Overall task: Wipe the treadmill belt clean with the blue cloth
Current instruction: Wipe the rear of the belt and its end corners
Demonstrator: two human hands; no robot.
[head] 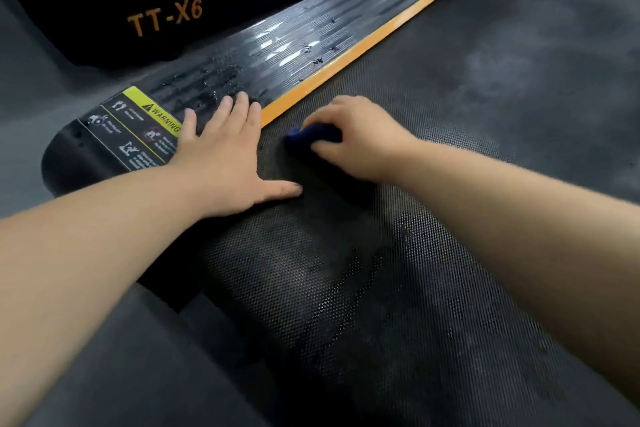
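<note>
Our right hand (356, 140) curls its fingers around the blue cloth (313, 135) and presses it down on the treadmill belt (415, 270), just beside the orange strip (382, 35). Our left hand (221, 158) lies flat with straight, spread fingers and holds nothing. Its fingers rest on the black side rail (311, 31) next to the warning sticker (138, 128), and its thumb touches the belt.

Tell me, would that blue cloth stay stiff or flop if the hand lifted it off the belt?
Probably floppy: the blue cloth is bunched small under the right hand, so it looks soft and light. It likely drags rather than slides, since the treadmill belt looks finely dotted.
</note>
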